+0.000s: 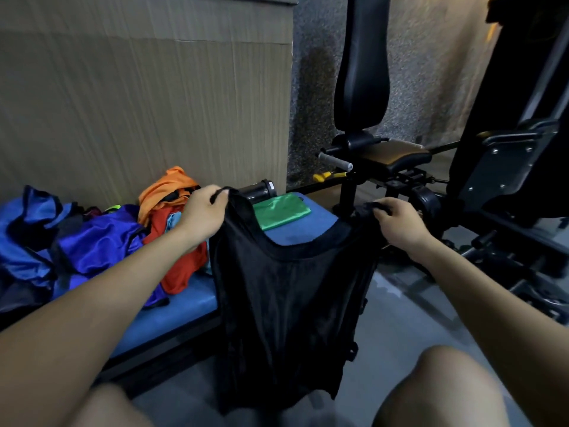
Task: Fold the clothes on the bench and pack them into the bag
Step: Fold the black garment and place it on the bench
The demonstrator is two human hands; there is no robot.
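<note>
The left hand [201, 215] pinches one shoulder strap of a black sleeveless mesh vest [283, 303]; the right hand [397, 224] grips the other strap. The hands are held well apart, so the vest hangs spread between them, its hem dangling in front of the person's knees and past the front edge of the blue padded worktop [184, 306], clear of the grey floor [400, 334].

On the worktop behind the vest lies a flat, folded green satin garment [281, 212]. To the left sits a loose heap: an orange shirt [166, 189], a red garment [180, 260] and a shiny purple-blue garment [101, 241]. A blue fabric bag [27, 238] lies open at the far left end. Black gym equipment [462, 167] stands to the right.

Risks, as judged:
- The thin mesh is slippery and each grip covers only a strap; a slack pinch could drop one side onto the floor.
- Laying the vest down would likely cover or disturb the folded green garment, since little bare worktop shows.
- The hanging hem may snag the worktop edge or bunch, giving a crooked fold.
- The heap next to the left forearm could be dragged off.
</note>
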